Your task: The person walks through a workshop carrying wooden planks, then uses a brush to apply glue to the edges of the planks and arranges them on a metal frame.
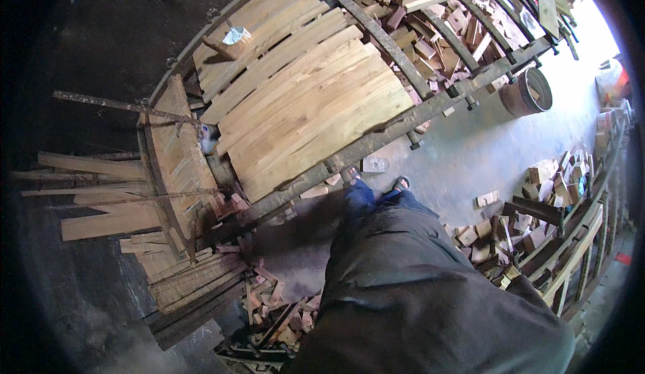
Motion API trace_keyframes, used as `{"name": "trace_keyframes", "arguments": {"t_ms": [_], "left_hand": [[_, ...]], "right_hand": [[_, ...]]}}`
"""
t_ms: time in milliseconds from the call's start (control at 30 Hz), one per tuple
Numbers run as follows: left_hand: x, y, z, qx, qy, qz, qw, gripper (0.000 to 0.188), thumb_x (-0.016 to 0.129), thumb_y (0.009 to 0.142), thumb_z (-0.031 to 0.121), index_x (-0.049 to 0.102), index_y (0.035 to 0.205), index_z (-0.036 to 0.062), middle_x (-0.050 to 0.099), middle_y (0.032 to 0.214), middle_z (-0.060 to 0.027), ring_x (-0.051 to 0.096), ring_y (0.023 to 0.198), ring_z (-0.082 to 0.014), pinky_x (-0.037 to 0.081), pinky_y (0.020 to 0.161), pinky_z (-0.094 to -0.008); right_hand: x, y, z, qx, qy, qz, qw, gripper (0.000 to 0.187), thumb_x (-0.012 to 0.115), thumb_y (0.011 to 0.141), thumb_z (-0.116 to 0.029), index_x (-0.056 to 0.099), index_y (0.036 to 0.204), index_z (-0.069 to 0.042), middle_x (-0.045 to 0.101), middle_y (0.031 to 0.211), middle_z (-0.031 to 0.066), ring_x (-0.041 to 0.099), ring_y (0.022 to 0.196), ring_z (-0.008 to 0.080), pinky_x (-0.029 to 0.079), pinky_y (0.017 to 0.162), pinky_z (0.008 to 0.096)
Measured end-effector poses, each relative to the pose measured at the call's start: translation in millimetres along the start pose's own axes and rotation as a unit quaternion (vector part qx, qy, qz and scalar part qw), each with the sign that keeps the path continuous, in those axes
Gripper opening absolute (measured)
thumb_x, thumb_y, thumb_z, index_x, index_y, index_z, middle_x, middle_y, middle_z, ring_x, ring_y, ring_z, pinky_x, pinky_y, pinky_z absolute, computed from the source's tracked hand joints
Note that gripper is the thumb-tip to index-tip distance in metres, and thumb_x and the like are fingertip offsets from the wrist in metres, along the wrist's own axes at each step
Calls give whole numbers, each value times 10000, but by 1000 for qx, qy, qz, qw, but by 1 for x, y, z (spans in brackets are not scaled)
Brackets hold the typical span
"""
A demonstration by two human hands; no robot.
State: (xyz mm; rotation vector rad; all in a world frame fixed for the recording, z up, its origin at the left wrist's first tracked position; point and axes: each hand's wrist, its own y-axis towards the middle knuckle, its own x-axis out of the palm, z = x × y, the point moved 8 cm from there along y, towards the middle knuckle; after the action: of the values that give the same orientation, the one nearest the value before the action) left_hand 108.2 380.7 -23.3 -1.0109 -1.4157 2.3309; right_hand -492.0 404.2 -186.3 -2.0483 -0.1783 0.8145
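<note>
No hand is seen in the picture, so it cannot be told if the left hand or the right hand is open, closed or gripping something. Only the person's dark clothes and two feet are seen from above, standing on the grey floor.

Right in front of the feet, a stack of pale curved wooden boards is laid side by side on a rusty metal rack. The boards are packed close and touch each other. On the far end of the stack, a small wooden block with a white scrap on it is set.

To the left, more boards are held in another part of the rack, and long planks stick out past it. Below them, thin boards are piled up.

Small wood offcuts are scattered on the floor near the left leg. More offcuts are heaped behind the rack. A round brown wooden tub stands on the floor at the right, well apart from the feet. Another pile of wood bits lies by a curved rack on the right.
</note>
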Motion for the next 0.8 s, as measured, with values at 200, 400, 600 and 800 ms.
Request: {"name": "trace_keyframes", "arguments": {"t_ms": [200,400,600,800], "left_hand": [[-7,-27,-26,-42,-14,-15,999,477,570,938,230,538,1336,-31,568,1346,-234,533,1253,-351,400,1072,-434],[-23,-18,-29,-60,-10,-65,996,478,559,948,239,531,1346,-25,575,1342,-229,542,1249,-341,408,1066,-432],[-52,25,-13,-48,-7,-127,991,479,549,959,248,523,1356,-19,582,1339,-223,551,1246,-332,415,1060,-431],[-112,87,47,32,29,-242,969,480,538,969,258,516,1365,-13,589,1335,-217,560,1243,-322,422,1054,-429]], "right_hand": [[-18,14,-33,-15,13,1,1000,274,648,834,-196,700,1035,-17,713,1008,184,680,943,366,533,832,427],[-27,21,-69,-10,19,5,1000,272,653,832,-190,701,1037,-17,714,1010,184,683,941,361,535,828,426],[-29,16,-122,-7,15,6,1000,271,659,829,-184,701,1039,-17,714,1013,183,685,939,357,538,824,425],[-18,10,-178,16,19,0,1000,271,664,826,-178,702,1041,-18,714,1015,183,688,937,352,540,821,425]]}}
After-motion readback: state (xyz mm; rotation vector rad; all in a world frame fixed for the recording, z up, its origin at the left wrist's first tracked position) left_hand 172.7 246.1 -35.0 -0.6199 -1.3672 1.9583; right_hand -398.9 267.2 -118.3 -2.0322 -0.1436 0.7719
